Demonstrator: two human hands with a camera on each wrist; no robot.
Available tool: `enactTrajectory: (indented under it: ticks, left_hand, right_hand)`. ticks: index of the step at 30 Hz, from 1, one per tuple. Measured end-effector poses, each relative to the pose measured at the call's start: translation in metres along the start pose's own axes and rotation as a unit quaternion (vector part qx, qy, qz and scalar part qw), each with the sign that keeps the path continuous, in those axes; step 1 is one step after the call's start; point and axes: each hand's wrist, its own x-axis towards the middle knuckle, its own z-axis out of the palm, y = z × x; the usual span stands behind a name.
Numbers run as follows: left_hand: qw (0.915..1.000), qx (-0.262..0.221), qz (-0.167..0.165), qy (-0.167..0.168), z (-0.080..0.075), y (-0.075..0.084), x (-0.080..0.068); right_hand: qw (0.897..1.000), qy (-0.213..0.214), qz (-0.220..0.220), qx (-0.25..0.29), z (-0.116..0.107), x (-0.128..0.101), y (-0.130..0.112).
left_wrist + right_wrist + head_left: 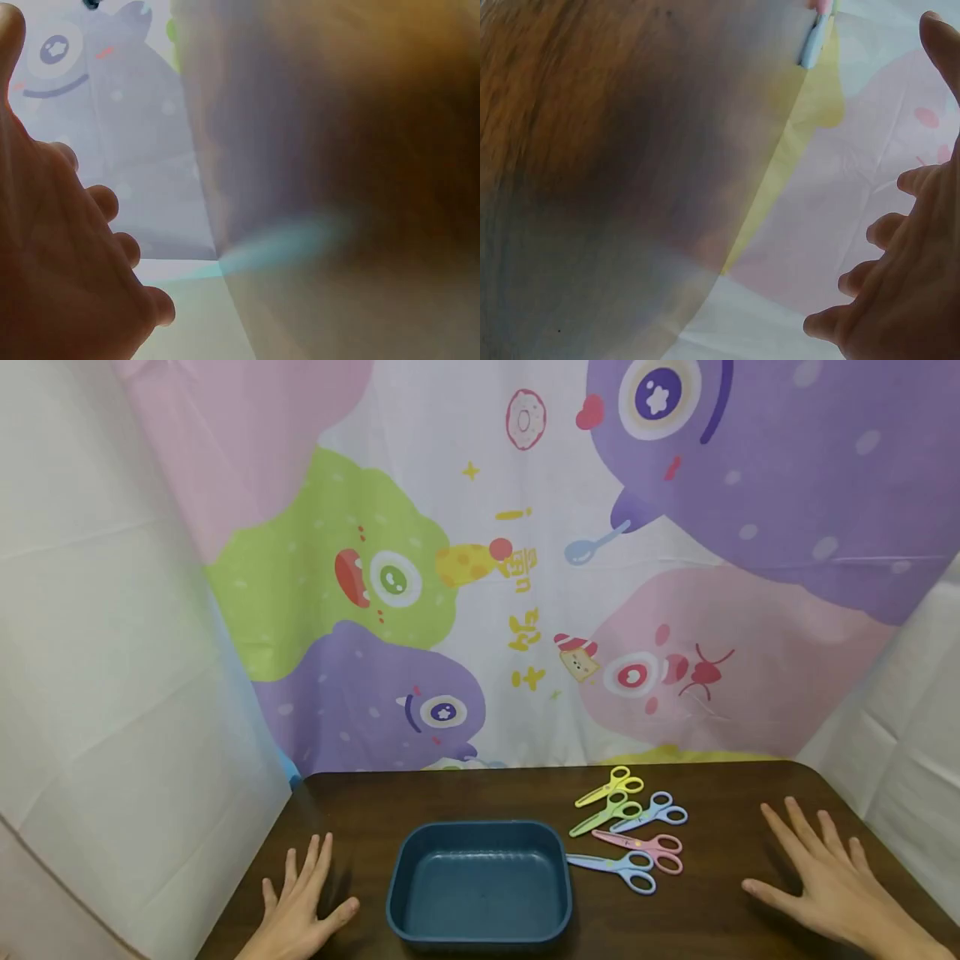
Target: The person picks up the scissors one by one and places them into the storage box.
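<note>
Scissors (628, 828), five pairs, lie right of the blue tray (480, 883), blades pointing left, handles right. My left hand (296, 910) and right hand (832, 881) rest flat, fingers spread, on the table (360, 810); both wrist views are blurred.

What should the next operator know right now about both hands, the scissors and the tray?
Left hand: open, flat on the table, left of the blue tray, holding nothing.
Right hand: open, flat on the table, right of the scissors, holding nothing.
Things: five small scissors lie together right of the tray: yellow, green, light blue, pink, and blue-lilac.
Done: nothing; the tray holds no scissors.
Left: likely all five scissors to go into the tray.
</note>
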Motion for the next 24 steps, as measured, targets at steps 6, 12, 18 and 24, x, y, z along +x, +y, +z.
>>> enactTrajectory:
  ticks: [6,12,18,24]
  left_hand:
    - [0.9997,-0.022,0.010,0.007,-0.002,0.008,0.005]
    - [0.9985,-0.045,0.022,0.023,0.004,0.025,0.014]
    - [0.9961,-0.088,0.006,-0.003,0.006,0.036,0.020]
    - [0.9912,-0.132,-0.004,-0.014,0.007,0.043,0.024]
  right_hand:
    - [1.000,-0.006,0.004,0.017,-0.003,0.000,-0.005]
    - [1.000,-0.009,0.020,0.022,-0.006,0.003,-0.007]
    - [0.999,-0.005,0.022,0.037,-0.003,0.006,-0.016]
    - [0.998,0.002,0.018,0.058,-0.001,0.006,-0.021]
